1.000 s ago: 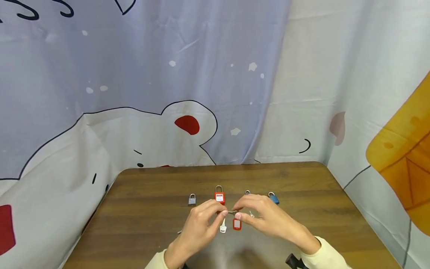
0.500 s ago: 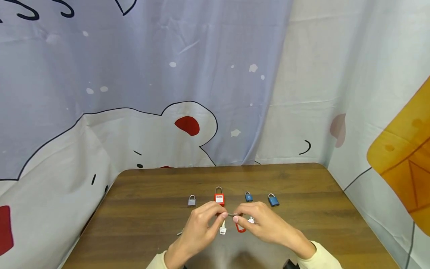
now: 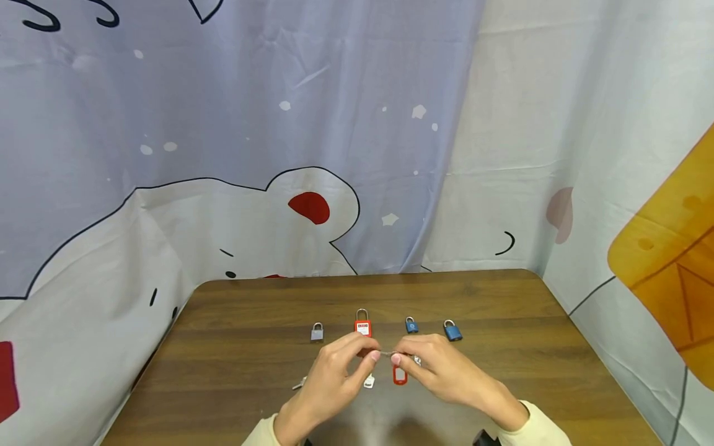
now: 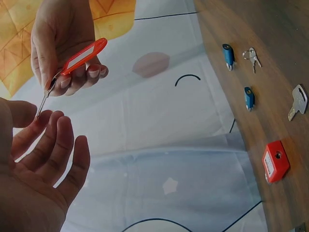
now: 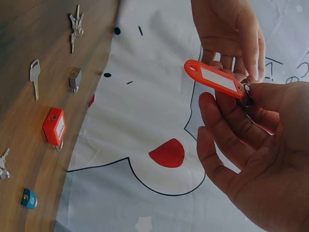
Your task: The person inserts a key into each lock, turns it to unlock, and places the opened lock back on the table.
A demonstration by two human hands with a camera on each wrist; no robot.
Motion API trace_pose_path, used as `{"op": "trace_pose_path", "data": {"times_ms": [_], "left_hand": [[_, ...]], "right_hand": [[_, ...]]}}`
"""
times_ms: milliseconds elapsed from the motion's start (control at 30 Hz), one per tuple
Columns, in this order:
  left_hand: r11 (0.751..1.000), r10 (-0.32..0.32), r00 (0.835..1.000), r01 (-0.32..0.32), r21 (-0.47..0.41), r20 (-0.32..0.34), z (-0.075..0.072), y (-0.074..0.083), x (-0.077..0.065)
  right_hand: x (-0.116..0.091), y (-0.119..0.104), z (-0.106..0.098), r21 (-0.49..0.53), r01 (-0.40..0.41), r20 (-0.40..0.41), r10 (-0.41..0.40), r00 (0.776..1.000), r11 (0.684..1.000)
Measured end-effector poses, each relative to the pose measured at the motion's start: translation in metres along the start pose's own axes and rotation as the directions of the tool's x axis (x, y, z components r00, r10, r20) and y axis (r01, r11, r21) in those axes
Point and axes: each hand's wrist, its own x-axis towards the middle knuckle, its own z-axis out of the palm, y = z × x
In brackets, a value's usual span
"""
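Note:
Both hands meet over the table in the head view, working on a thin metal key ring (image 4: 43, 100). A red key tag (image 5: 217, 81) with a white label hangs on the ring. My left hand (image 3: 336, 370) pinches one end of the ring between thumb and forefinger, the other fingers spread loosely. My right hand (image 3: 437, 367) pinches the ring beside the tag, its thumb and forefinger hiding part of it. Behind the hands stands a red padlock (image 3: 363, 327) with a white label. A single key (image 5: 35, 77) lies on the table in front of this padlock.
A grey padlock (image 3: 317, 334) stands to the left on the wooden table (image 3: 234, 334). Two blue padlocks are on the right, a small one (image 3: 411, 325) and a larger one (image 3: 453, 331). Small keys (image 5: 76, 28) lie at the left. Printed curtain cloth (image 3: 223, 124) hangs behind.
The right hand lowers and shifts slightly, bringing the blue padlocks fully into view. The red tag swings and turns below the ring. Both hands keep pinching the ring.

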Motion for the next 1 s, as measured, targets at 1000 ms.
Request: {"op": "trace_pose_path", "data": {"times_ms": [1000], "left_hand": [[0.995, -0.093, 0.991, 0.090, 0.039, 0.093, 0.011, -0.021, 0.001]], "right_hand": [[-0.034, 0.023, -0.041, -0.081, -0.195, -0.053, 0.192, 0.980, 0.977]]}}
